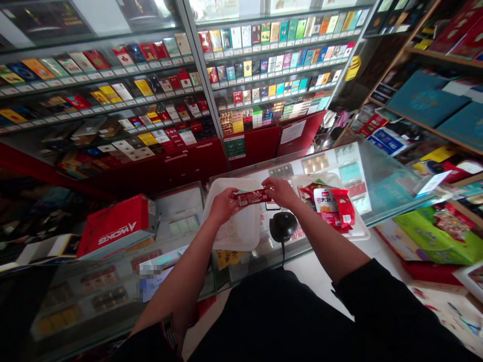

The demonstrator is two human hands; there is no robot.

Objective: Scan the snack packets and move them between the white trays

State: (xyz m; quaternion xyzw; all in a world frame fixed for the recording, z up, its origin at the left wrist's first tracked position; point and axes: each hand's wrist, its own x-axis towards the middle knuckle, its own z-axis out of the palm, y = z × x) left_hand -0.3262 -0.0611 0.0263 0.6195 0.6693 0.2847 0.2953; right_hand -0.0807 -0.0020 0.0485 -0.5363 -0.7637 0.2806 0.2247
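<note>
A narrow dark-red snack packet (252, 197) is stretched level between my two hands. Its left end is gripped by my left hand (225, 203), over a white plastic tray (237, 236). The fingers of my right hand (278, 192) pinch the other end, just past the tray's right rim. Below my right hand a black scanner (284, 226) stands on the glass counter, its cable running toward me. A second white tray (362, 230), right of my right forearm, holds several red and white snack bags (332, 203).
The glass display counter (381, 176) runs across in front of me. A red shoe box (116, 226) lies on its left part. Shelves of cigarette packs (271, 65) rise behind it. A green carton (433, 236) stands at the right.
</note>
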